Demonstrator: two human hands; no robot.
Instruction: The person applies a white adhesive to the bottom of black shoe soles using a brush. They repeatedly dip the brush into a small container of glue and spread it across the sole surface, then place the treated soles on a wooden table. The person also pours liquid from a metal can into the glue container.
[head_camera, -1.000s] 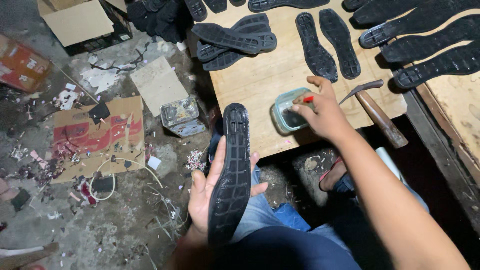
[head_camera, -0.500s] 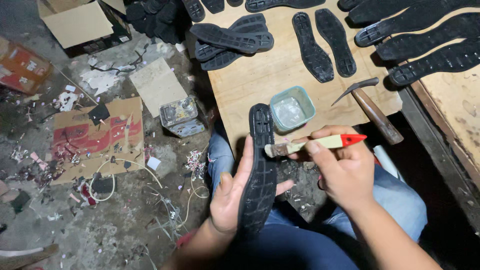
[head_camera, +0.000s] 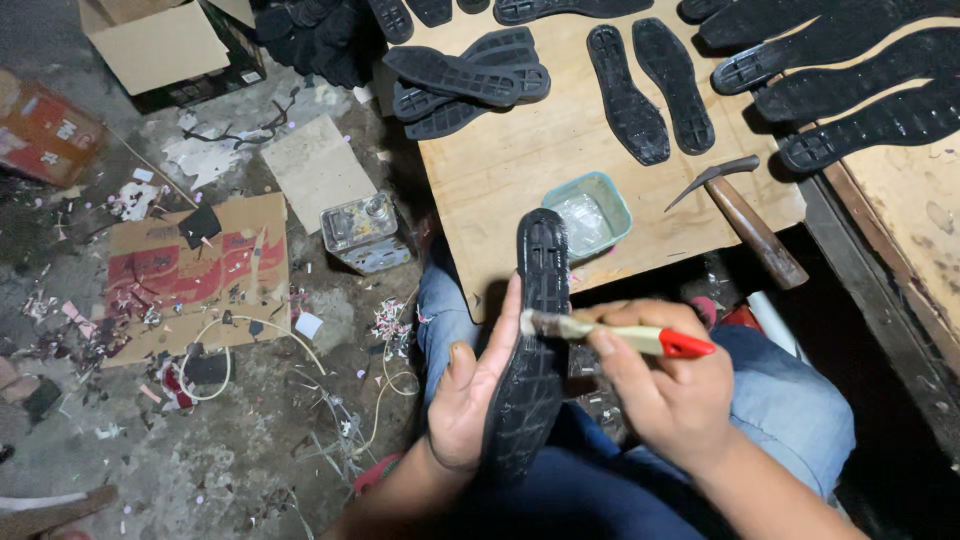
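Note:
My left hand (head_camera: 470, 385) holds a black rubber shoe sole (head_camera: 532, 340) upright over my lap, fingers flat along its left edge. My right hand (head_camera: 665, 385) grips a small brush (head_camera: 620, 335) with a pale handle and red end. The bristle tip rests against the sole's upper middle. Just beyond the sole's top, a small teal tub (head_camera: 590, 215) of clear glue sits on a wooden board (head_camera: 500, 170).
Several black soles (head_camera: 650, 85) lie across the board, more at the top right (head_camera: 860, 95). A hammer (head_camera: 745, 215) lies right of the tub. On the littered floor are a metal can (head_camera: 365, 232), flattened cardboard (head_camera: 195, 265) and a cardboard box (head_camera: 160, 40).
My right hand left the glue tub with the brush and came down to the sole. My left hand raised the sole and shifted it right, toward the board's edge.

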